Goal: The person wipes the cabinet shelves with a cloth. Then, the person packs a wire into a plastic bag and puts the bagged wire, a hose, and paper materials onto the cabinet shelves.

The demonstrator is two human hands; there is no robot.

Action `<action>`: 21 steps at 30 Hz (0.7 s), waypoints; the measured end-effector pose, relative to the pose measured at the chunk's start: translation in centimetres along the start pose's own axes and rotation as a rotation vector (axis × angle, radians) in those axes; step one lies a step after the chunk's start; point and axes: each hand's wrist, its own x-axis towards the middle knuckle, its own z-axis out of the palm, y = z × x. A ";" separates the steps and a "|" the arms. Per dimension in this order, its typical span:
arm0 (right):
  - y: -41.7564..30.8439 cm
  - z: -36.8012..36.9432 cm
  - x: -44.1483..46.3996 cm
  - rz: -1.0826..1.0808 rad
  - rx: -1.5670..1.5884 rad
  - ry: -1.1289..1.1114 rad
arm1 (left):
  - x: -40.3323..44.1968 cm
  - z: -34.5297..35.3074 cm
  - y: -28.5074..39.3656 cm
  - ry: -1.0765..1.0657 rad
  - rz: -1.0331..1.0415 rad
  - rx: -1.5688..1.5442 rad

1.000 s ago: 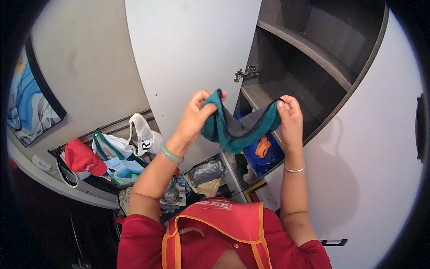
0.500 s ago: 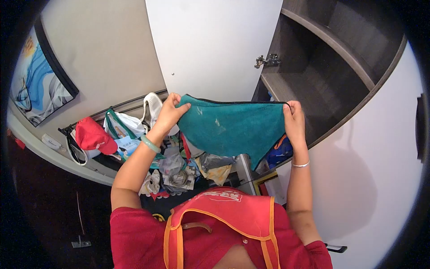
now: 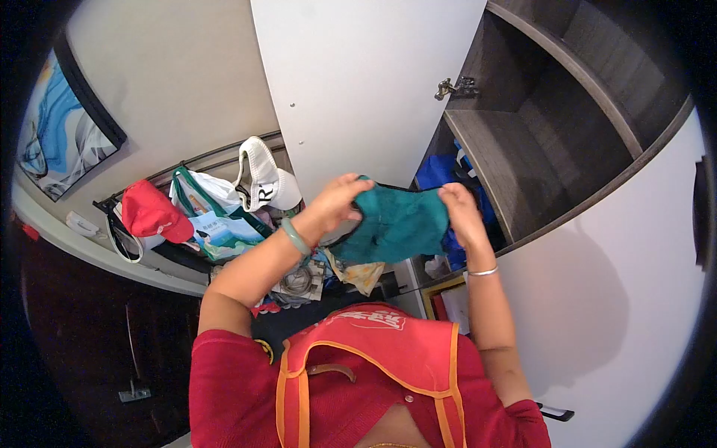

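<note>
A teal-green cloth (image 3: 403, 224) with dark edging along its top hangs in front of me between both hands. My left hand (image 3: 340, 203) pinches its upper left corner, fingers closed and thumb over the fabric. At the upper right corner, my right hand (image 3: 463, 213) is closed on the same cloth. The fabric is bunched and partly folded, and its lower part sags. What kind of article it is, I cannot make out. Behind it, blue bags (image 3: 441, 173) fill a low cabinet compartment.
A white cabinet door (image 3: 366, 82) stands open beside dark wooden shelves (image 3: 515, 164). To the left, a rack (image 3: 190, 168) carries a red cap (image 3: 155, 213), a white cap (image 3: 261, 175) and bags. Below lie a yellowish cloth (image 3: 362, 278) and a coiled cable (image 3: 297, 280).
My hands have come closer together and lower, so the stretched cloth is now gathered and smaller. The view has shifted slightly, showing more of the blue bags and white cap.
</note>
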 end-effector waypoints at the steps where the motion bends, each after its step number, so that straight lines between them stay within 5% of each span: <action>1: -0.7 0.9 -0.6 -0.001 0.011 -0.039 | -0.2 1.5 0.0 -0.043 0.024 0.002; 8: -5.6 2.4 -2.6 -0.242 -0.044 -0.129 | -1.3 7.4 1.5 -0.342 0.153 -0.264; 11: -6.1 1.3 -2.3 -0.168 0.162 -0.189 | -2.4 7.2 3.3 -0.389 0.118 -0.250; 13: -7.1 0.8 -2.3 -0.238 0.138 -0.176 | -2.2 5.4 5.8 -0.533 0.121 0.056; 15: -9.1 0.4 -2.7 -0.230 0.191 -0.162 | -0.3 3.4 5.8 -0.436 0.133 0.154; 17: -11.3 -0.2 -3.3 -0.206 0.226 -0.218 | 1.5 2.4 5.1 -0.203 0.543 0.466; 19: -13.2 -0.5 -3.8 -0.209 0.134 -0.208 | 1.8 3.1 3.9 -0.177 0.556 0.480; 21: -14.4 -1.3 -4.2 -0.230 0.072 -0.183 | 1.1 4.8 3.8 -0.635 0.134 -0.008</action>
